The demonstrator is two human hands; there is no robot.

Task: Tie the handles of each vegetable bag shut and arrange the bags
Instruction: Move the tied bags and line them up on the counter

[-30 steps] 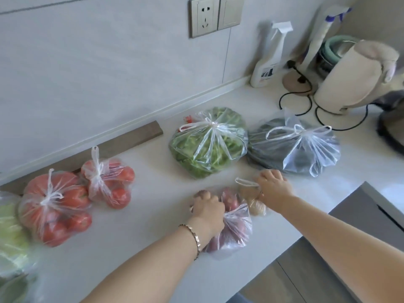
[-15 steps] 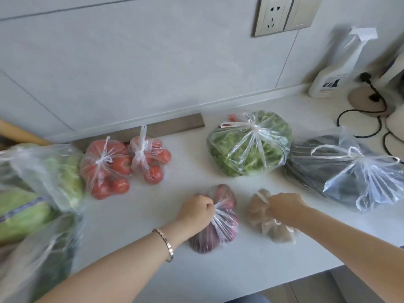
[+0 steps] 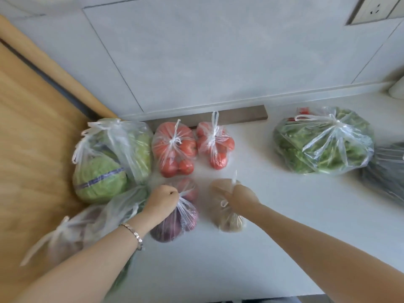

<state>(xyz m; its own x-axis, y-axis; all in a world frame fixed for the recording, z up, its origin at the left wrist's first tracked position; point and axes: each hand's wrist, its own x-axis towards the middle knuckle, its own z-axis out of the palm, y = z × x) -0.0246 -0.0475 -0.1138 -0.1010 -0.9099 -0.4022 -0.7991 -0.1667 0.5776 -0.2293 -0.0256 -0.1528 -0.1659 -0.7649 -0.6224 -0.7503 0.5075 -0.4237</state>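
Observation:
My left hand [image 3: 160, 199] grips the knotted top of a clear bag of purple onions [image 3: 177, 221] on the white counter [image 3: 273, 237]. My right hand [image 3: 239, 196] grips the top of a small bag of brown vegetables [image 3: 229, 220] just to its right. Behind them sit two tied tomato bags, a larger one [image 3: 175, 149] and a smaller one [image 3: 215, 145]. At the left stands a bag of cabbage [image 3: 105, 162]. A tied bag of leafy greens [image 3: 323, 143] lies at the right.
A dark-vegetable bag [image 3: 384, 171] shows at the right edge. Another bag [image 3: 72, 232] lies under my left forearm. A wooden surface [image 3: 28, 138] borders the counter on the left. The wall holds a socket [image 3: 371, 9]; a wooden strip [image 3: 240, 115] lies along it.
Both hands have dragged the onion bag and the brown bag leftward, so they now sit in front of the tomato bags. The view has swung left; the kettle and spray bottle are out of sight.

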